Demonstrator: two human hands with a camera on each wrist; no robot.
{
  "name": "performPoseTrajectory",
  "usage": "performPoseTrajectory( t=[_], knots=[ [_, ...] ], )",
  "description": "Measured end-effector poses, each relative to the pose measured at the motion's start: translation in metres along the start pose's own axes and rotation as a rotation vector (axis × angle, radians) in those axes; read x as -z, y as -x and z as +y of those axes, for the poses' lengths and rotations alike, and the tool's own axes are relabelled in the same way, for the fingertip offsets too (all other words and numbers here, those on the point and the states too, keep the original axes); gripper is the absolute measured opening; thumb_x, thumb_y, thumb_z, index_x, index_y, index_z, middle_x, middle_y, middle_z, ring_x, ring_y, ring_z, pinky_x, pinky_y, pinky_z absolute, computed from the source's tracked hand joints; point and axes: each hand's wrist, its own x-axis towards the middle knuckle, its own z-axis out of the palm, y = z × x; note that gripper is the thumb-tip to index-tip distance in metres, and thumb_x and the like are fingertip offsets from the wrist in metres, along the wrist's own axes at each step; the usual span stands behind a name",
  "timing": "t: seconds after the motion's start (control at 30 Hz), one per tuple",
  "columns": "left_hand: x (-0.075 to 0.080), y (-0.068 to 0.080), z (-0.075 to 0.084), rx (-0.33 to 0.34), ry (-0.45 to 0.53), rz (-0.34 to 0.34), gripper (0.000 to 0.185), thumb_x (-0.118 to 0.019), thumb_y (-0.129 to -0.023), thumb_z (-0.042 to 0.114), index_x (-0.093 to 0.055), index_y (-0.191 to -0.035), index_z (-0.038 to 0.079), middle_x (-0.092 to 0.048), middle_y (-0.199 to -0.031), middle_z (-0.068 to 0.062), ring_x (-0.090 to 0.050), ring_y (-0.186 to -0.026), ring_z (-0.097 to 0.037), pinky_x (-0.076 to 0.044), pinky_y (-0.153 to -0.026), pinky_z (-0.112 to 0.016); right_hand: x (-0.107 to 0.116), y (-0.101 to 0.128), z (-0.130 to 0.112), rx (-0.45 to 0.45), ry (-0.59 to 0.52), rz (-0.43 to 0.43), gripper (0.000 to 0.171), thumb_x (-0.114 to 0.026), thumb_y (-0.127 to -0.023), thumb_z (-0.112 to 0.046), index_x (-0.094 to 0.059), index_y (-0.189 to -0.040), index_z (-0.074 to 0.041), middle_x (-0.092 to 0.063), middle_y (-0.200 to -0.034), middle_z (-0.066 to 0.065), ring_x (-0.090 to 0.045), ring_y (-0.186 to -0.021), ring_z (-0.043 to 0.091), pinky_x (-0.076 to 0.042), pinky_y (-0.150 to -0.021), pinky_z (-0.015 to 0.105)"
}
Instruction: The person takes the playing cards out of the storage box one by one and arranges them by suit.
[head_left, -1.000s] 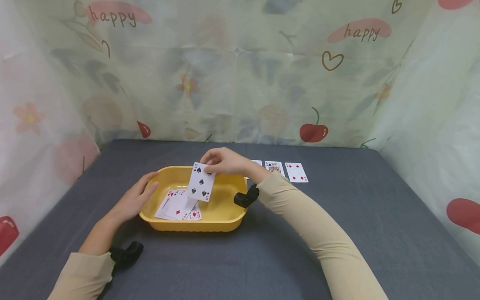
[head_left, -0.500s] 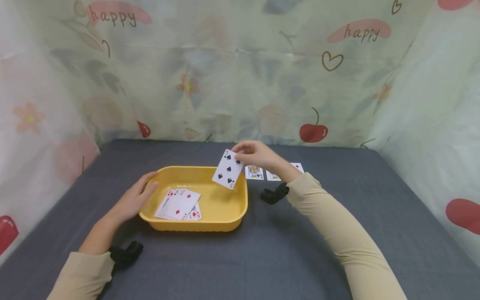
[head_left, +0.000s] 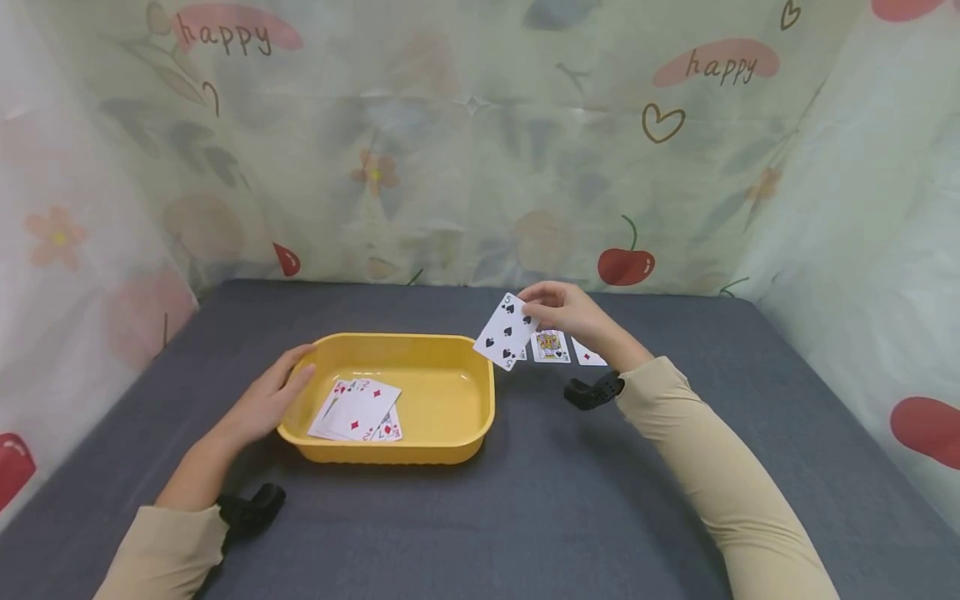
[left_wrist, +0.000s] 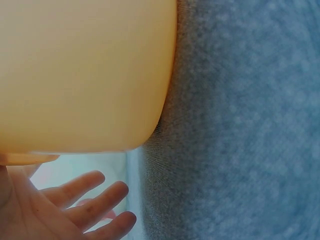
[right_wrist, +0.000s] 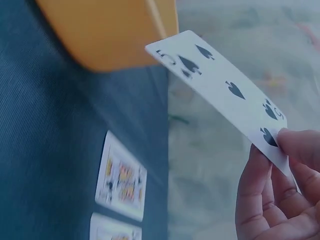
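Observation:
My right hand (head_left: 570, 312) pinches a five of spades (head_left: 506, 332) between thumb and fingers at one corner. The card hangs face up just past the right rim of a yellow tray (head_left: 420, 457), tilted. Below it, in the head view, lie a king of spades (head_left: 552, 346) and a red diamond card (head_left: 588, 354), partly hidden by the hand. My left hand (head_left: 266, 396) rests at the tray's left rim, its thumb toward the inside. In the left wrist view, several fingers (left_wrist: 97, 206) extend fairly straight outside the tray wall.
Inside the tray, at its left, lies an overlapping pile of playing cards (head_left: 367, 408), a two of diamonds on top. In the right wrist view, a face card (right_wrist: 121, 180) lies on the dark cloth (head_left: 570, 517). A patterned curtain (head_left: 472, 167) closes off the back and sides.
My right hand has carried the five of spades rightward, from above the tray to beyond its right rim, turning it slightly. The left hand and tray stay where they were.

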Motion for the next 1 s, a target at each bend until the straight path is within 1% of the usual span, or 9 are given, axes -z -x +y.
performPoseTrajectory(
  t=[0.13,0.23,0.33,0.47,0.57,0.7,0.8,0.9,1.0],
  knots=[
    [0.0,0.0,0.0,0.001,0.001,-0.002,0.061,-0.032,-0.101,0.043,-0.018,-0.148,0.006,-0.019,-0.151,-0.026,-0.022,-0.137,-0.046,-0.024,-0.106,-0.062,0.011,0.005,0.013,-0.026,0.041,0.017,0.032,-0.059,-0.092,-0.023,-0.058,-0.12,-0.009,-0.064,-0.11,0.008,-0.059,-0.089,0.013,-0.05,-0.078,0.028],
    [0.0,0.0,-0.001,0.003,0.0,-0.004,0.062,-0.032,-0.1,0.043,-0.018,-0.148,0.007,-0.019,-0.152,-0.026,-0.022,-0.137,-0.046,-0.024,-0.106,-0.062,0.019,0.009,0.024,-0.05,0.065,0.026,0.031,-0.059,-0.092,-0.023,-0.059,-0.119,-0.007,-0.066,-0.106,0.008,-0.059,-0.085,0.012,-0.05,-0.079,0.031],
    [0.0,-0.001,-0.001,0.002,-0.001,-0.004,0.062,-0.032,-0.1,0.043,-0.018,-0.148,0.007,-0.019,-0.152,-0.026,-0.022,-0.137,-0.046,-0.025,-0.105,-0.062,0.025,0.012,0.035,-0.08,0.095,0.026,0.031,-0.058,-0.092,-0.022,-0.059,-0.119,-0.006,-0.066,-0.109,0.01,-0.058,-0.086,0.011,-0.05,-0.083,0.035],
    [0.0,-0.001,-0.002,0.0,-0.002,-0.003,0.061,-0.032,-0.101,0.043,-0.018,-0.148,0.007,-0.019,-0.151,-0.026,-0.023,-0.137,-0.045,-0.025,-0.105,-0.062,0.03,0.016,0.046,-0.115,0.151,-0.001,0.033,-0.057,-0.093,-0.024,-0.058,-0.119,-0.004,-0.064,-0.113,0.012,-0.056,-0.089,0.012,-0.049,-0.084,0.036],
    [0.0,-0.001,-0.003,-0.001,-0.004,-0.002,0.061,-0.032,-0.101,0.043,-0.018,-0.148,0.007,-0.02,-0.151,-0.026,-0.023,-0.137,-0.045,-0.025,-0.105,-0.062,0.032,0.017,0.054,-0.14,0.168,-0.029,0.031,-0.058,-0.092,-0.023,-0.059,-0.116,-0.003,-0.065,-0.106,0.009,-0.055,-0.085,0.012,-0.049,-0.078,0.031],
    [0.0,-0.001,-0.003,0.0,-0.003,-0.002,0.061,-0.032,-0.101,0.043,-0.018,-0.148,0.007,-0.02,-0.152,-0.026,-0.023,-0.137,-0.045,-0.025,-0.105,-0.062,0.031,0.015,0.066,-0.147,0.16,-0.071,0.029,-0.06,-0.091,-0.019,-0.061,-0.113,0.0,-0.065,-0.091,0.0,-0.054,-0.076,0.009,-0.047,-0.069,0.025],
    [0.0,-0.001,-0.003,0.006,0.001,-0.005,0.062,-0.032,-0.1,0.044,-0.018,-0.148,0.007,-0.019,-0.152,-0.026,-0.023,-0.137,-0.045,-0.025,-0.105,-0.062,0.028,0.014,0.072,-0.13,0.175,-0.098,0.028,-0.061,-0.089,-0.017,-0.062,-0.11,0.002,-0.064,-0.083,-0.004,-0.052,-0.071,0.007,-0.045,-0.066,0.024],
    [0.0,-0.002,-0.002,0.01,0.004,-0.008,0.062,-0.031,-0.1,0.044,-0.018,-0.148,0.007,-0.019,-0.152,-0.026,-0.023,-0.137,-0.045,-0.025,-0.105,-0.062,0.024,0.012,0.075,-0.119,0.206,-0.101,0.026,-0.062,-0.088,-0.016,-0.063,-0.107,0.002,-0.064,-0.082,-0.004,-0.051,-0.071,0.008,-0.045,-0.066,0.024],
    [0.0,-0.001,-0.002,0.006,0.007,-0.007,0.062,-0.031,-0.101,0.043,-0.018,-0.148,0.006,-0.019,-0.152,-0.026,-0.022,-0.137,-0.045,-0.024,-0.106,-0.062,0.021,0.012,0.076,-0.102,0.245,-0.096,0.024,-0.062,-0.088,-0.014,-0.064,-0.106,0.001,-0.066,-0.087,0.002,-0.051,-0.073,0.009,-0.044,-0.066,0.025]
  ],
)
